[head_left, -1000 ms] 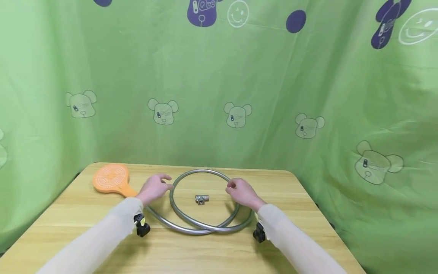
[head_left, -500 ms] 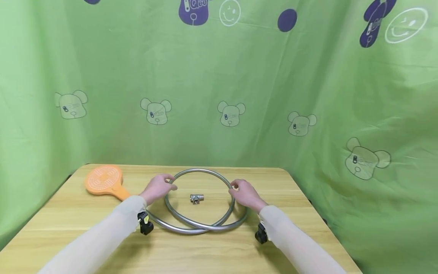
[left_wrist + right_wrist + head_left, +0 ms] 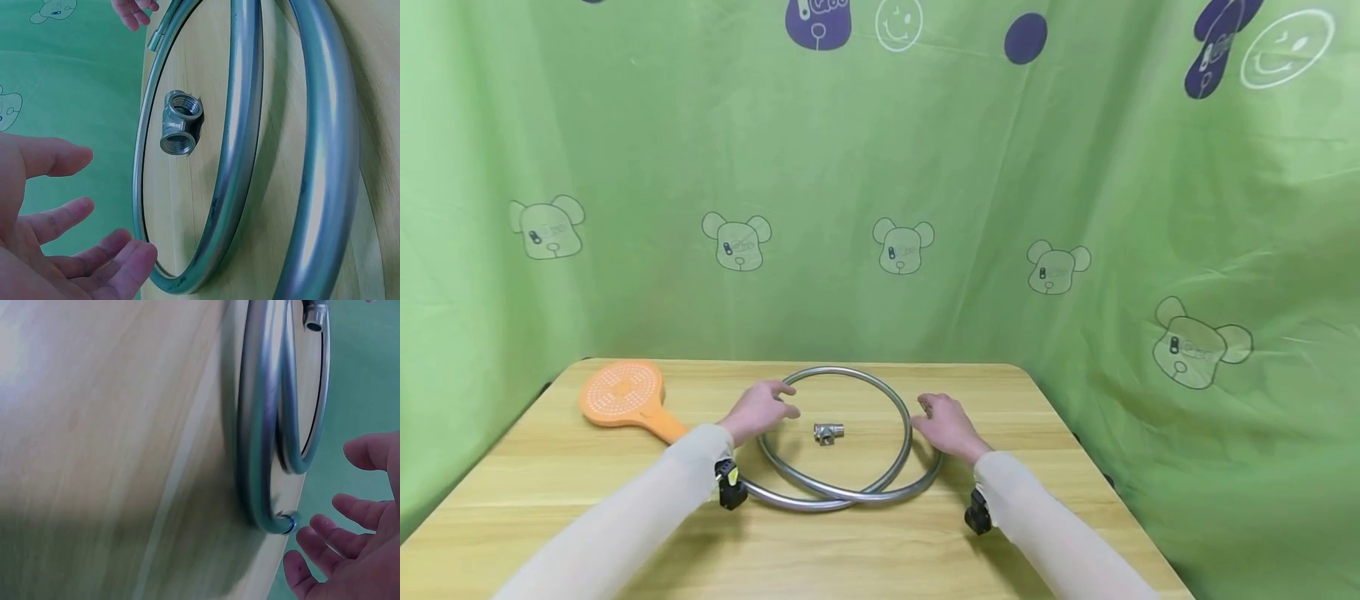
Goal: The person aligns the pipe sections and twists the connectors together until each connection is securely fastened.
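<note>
A silver metal shower hose [image 3: 872,497] lies coiled in overlapping loops on the wooden table. Inside the loop sits a small metal tee fitting [image 3: 828,432]; its threaded openings show in the left wrist view. My left hand [image 3: 762,410] is over the loop's left side, fingers spread and holding nothing. Beside the loop's right side is my right hand [image 3: 950,428], fingers loosely bent with nothing in them. In the right wrist view, a hose end [image 3: 287,524] lies close to those fingertips. An orange shower head [image 3: 622,393] lies at the back left, its handle's end hidden by my left arm.
The table [image 3: 865,558] has rounded far corners. A green patterned curtain [image 3: 827,308] hangs behind it and at both sides. A small black camera is strapped to each wrist.
My left hand has moved right, further over the hose loop. My right hand has drifted slightly right, away from the inner loop. The whole head view has shifted a little.
</note>
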Demonstrator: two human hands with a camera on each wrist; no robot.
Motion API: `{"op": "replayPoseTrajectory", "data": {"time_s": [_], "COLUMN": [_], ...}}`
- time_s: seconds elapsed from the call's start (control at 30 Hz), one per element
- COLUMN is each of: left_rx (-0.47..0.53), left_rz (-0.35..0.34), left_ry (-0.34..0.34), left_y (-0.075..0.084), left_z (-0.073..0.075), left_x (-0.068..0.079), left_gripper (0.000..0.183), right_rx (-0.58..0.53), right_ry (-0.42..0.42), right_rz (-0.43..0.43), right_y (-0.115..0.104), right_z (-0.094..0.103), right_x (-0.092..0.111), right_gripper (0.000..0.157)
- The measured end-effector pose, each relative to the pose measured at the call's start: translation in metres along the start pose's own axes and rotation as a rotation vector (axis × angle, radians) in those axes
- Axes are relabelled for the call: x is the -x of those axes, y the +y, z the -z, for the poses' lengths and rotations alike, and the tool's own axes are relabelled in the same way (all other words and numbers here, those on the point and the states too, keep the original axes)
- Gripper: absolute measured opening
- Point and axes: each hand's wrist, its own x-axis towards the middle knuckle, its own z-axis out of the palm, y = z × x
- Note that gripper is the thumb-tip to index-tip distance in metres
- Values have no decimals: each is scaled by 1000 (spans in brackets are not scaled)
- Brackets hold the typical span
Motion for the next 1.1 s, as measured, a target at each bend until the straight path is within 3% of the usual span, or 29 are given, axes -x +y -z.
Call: {"op": "replayPoseTrajectory", "data": {"time_s": [0.3, 0.77, 1.1], "left_rx": [24, 20, 21], "left_rz": [-8, -3, -4], "left_ry": [-23, -44, -51], "left_y": [2, 0, 3], "left_z": [-8, -24, -28], "left_x": [-6, -15, -17], "left_gripper": [56, 55, 54], "right_rx": [21, -47, -27], "right_ry": [0, -25, -21], "right_rz": [-76, -153, -115], "right_y": [16, 46, 66], "right_z": [1, -5, -14], "right_x": [-3, -7, -15], "right_gripper": [64, 73, 74]}}
